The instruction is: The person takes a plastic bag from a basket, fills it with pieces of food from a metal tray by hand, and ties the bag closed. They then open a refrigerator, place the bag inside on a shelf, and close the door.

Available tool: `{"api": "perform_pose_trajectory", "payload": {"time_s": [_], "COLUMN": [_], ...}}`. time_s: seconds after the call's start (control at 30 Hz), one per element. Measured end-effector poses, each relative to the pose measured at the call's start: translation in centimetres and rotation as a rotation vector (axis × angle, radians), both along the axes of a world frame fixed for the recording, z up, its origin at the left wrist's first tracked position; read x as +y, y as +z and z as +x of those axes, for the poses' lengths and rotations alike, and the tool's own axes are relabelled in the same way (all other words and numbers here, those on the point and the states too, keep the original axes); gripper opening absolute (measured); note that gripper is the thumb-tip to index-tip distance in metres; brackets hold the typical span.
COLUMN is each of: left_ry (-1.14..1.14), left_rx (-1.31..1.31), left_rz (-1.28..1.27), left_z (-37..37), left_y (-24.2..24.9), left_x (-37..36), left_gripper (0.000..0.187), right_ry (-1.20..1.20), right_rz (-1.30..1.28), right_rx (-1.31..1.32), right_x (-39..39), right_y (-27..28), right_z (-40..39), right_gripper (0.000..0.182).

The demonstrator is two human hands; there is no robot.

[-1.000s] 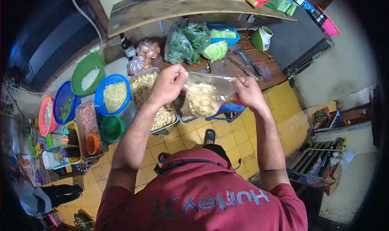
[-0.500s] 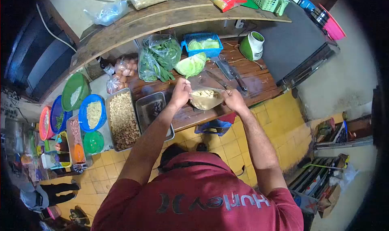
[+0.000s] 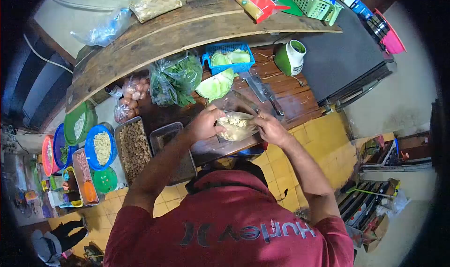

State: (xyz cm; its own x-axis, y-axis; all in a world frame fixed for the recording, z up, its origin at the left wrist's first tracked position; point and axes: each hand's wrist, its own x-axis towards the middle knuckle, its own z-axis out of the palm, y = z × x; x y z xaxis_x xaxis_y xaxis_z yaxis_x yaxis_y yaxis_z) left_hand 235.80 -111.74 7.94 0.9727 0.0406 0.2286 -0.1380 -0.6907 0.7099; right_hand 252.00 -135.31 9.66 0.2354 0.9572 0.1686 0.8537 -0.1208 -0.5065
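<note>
a maroon shirt (image 3: 220, 206) with short sleeves (image 3: 127, 226) (grey lettering (image 3: 253, 233) across it reads "hurley", upside down in view).

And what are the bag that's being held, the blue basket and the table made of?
The bag looks like thin plastic: it's shiny, crinkly and see-through. The blue basket seems to be moulded plastic, going by its even colour and little holes. The table looks like wood, with brown grain streaks; its shine might be varnish or just wetness.
</note>
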Motion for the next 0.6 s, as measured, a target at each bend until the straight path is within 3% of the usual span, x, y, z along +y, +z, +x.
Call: {"api": "perform_pose_trajectory", "payload": {"time_s": [0.1, 0.17, 0.27, 0.3, 0.4, 0.53, 0.57, 0.6], "left_ry": [0.011, -0.113, -0.04, 0.167, 0.263, 0.36, 0.27, 0.175], "left_rx": [-0.039, 0.046, 0.101, 0.165, 0.202, 0.413, 0.406, 0.397], "left_rz": [0.1, 0.398, 0.446, 0.155, -0.054, -0.184, 0.042, 0.269], "left_z": [0.7, 1.3, 1.2, 0.8, 1.1, 1.3, 1.3, 1.4], "left_y": [-2.1, -3.6, -3.2, -1.4, -2.0, -2.3, -1.9, -1.5], "left_x": [0.6, 1.2, 0.7, -0.6, -1.4, -1.5, -1.8, -2.1], "left_gripper": [0.03, 0.023, 0.021, 0.018, 0.018, 0.019, 0.02, 0.021], "right_ry": [0.055, 0.149, 0.165, 0.183, 0.277, 0.024, -0.089, -0.023], "right_rz": [-0.104, -0.217, -0.111, -0.108, 0.042, -0.001, -0.031, -0.131], "right_rx": [-0.135, -0.259, -0.323, -0.319, 0.028, 0.272, 0.337, 0.23], "right_x": [0.2, 0.5, 0.6, 0.8, 1.4, 2.1, 2.3, 2.2], "right_y": [0.6, 1.8, -0.8, -1.5, -4.0, -3.2, -2.7, -3.8], "right_z": [0.4, 1.1, 3.2, 3.6, 4.5, 3.1, 3.0, 3.6], "right_gripper": [0.025, 0.04, 0.025, 0.025, 0.004, 0.016, 0.021, 0.021]}}
